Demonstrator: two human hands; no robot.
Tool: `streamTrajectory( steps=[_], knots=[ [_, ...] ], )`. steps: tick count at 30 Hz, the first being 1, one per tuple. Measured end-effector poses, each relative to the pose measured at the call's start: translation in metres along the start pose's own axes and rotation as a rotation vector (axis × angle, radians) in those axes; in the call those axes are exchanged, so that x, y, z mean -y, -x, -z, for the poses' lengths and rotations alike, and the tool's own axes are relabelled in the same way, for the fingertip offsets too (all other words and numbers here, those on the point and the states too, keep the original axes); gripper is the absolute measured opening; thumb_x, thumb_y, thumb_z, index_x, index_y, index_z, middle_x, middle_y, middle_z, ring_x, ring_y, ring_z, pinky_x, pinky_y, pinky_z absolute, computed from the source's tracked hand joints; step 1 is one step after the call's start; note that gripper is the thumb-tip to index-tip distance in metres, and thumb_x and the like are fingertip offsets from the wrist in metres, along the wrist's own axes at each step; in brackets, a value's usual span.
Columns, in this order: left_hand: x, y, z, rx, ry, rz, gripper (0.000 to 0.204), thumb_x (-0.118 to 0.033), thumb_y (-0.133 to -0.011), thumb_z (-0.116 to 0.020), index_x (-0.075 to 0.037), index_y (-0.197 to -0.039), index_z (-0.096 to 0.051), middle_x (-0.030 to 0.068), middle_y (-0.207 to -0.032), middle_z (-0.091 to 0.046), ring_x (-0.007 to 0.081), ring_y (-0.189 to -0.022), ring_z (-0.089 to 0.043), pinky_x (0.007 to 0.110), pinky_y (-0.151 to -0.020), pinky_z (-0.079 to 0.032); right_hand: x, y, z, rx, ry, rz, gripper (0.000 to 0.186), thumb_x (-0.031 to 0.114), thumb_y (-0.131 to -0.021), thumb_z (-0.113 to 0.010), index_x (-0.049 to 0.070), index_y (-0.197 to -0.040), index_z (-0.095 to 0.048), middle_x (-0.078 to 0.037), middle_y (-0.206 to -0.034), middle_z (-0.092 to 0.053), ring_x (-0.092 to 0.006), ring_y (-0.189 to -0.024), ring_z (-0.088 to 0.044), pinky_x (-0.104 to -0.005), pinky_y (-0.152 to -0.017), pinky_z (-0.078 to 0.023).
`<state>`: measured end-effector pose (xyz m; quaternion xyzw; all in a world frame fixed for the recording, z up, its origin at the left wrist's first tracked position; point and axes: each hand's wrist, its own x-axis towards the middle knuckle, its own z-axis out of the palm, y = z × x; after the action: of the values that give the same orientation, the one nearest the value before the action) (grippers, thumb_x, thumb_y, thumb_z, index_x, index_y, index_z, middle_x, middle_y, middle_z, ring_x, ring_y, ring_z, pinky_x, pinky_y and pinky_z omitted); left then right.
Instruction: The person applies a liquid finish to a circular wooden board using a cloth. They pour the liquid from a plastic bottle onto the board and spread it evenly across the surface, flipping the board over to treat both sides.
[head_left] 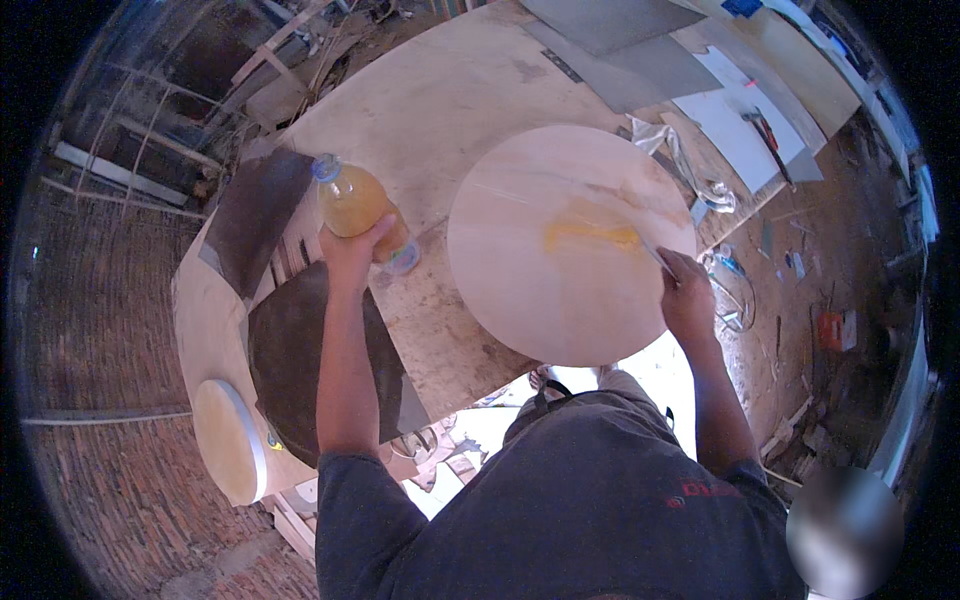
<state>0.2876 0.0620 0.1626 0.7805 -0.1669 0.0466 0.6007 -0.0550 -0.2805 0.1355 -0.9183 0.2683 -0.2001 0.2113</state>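
My left hand (350,240) grips a plastic bottle (345,190) of cloudy yellow liquid with a blue cap, tilted above the plywood bench at the left. A large pale round board (540,300) lies on the bench, with a streak of yellow liquid (590,235) across its middle and a lighter stain around it. My right hand (685,280) is closed on a thin flat spreader (655,250) at the board's right side, its blade reaching toward the yellow streak.
Dark sheets (320,350) and a smaller round piece with a white rim (225,440) lie at the bench's left. Grey and white sheets (605,70), a black-handled tool (765,140) and a crumpled cloth (670,150) are at the back right. An orange box (837,330) sits on the floor.
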Motion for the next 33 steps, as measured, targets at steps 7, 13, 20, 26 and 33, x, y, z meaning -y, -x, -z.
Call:
streamTrajectory(
  steps=[7, 13, 20, 26, 33],
  knots=[
    [0.105, -0.047, -0.01, -0.32, 0.173, 0.081, 0.055, -0.009, -0.066, -0.091, 0.0, -0.112, -0.062, 0.009, -0.107, -0.069, 0.0198, -0.095, -0.067, 0.036, -0.084, -0.055, -0.006, 0.015, 0.011, -0.013, 0.04, -0.112, 0.029, 0.005, -0.09, -0.06, 0.008, -0.117, -0.068, -0.014, -0.115, -0.068, -0.0347, -0.107, -0.063, -0.0435, -0.094, -0.05],
    [0.129, -0.048, -0.049, -0.194, 0.241, 0.042, 0.057, -0.008, -0.068, -0.09, -0.001, -0.115, -0.058, 0.0084, -0.108, -0.067, 0.0195, -0.095, -0.067, 0.035, -0.084, -0.056, 0.011, 0.011, 0.007, 0.028, 0.144, -0.059, 0.026, 0.003, -0.087, -0.063, 0.006, -0.113, -0.069, -0.015, -0.112, -0.069, -0.036, -0.105, -0.063, -0.0442, -0.091, -0.051],
    [0.172, -0.076, -0.042, -0.118, 0.357, 0.041, 0.07, -0.003, -0.069, -0.088, -0.001, -0.126, -0.048, 0.0089, -0.108, -0.065, 0.02, -0.097, -0.066, 0.033, -0.085, -0.056, 0.012, 0.009, -0.018, 0.052, 0.21, -0.027, 0.031, 0.006, -0.085, -0.062, 0.016, -0.114, -0.067, -0.004, -0.114, -0.067, -0.0301, -0.103, -0.061, -0.0434, -0.086, -0.053],
    [0.187, -0.073, -0.043, -0.174, 0.284, -0.048, 0.077, -0.003, -0.067, -0.087, -0.003, -0.131, -0.044, 0.0098, -0.118, -0.06, 0.0224, -0.107, -0.062, 0.036, -0.093, -0.051, 0.022, 0.005, -0.014, -0.016, 0.138, -0.044, 0.026, 0.006, -0.084, -0.064, 0.01, -0.109, -0.071, -0.009, -0.109, -0.069, -0.0327, -0.098, -0.064, -0.0434, -0.084, -0.053],
    [0.132, -0.06, -0.06, -0.171, 0.205, 0.07, 0.082, -0.005, -0.064, -0.088, -0.005, -0.133, -0.042, 0.0097, -0.124, -0.056, 0.0234, -0.114, -0.057, 0.038, -0.099, -0.047, 0.024, 0.006, 0.003, -0.05, 0.139, -0.085, 0.022, 0.008, -0.087, -0.065, 0.009, -0.108, -0.071, -0.01, -0.107, -0.07, -0.033, -0.097, -0.065, -0.0434, -0.082, -0.053]
  ],
)
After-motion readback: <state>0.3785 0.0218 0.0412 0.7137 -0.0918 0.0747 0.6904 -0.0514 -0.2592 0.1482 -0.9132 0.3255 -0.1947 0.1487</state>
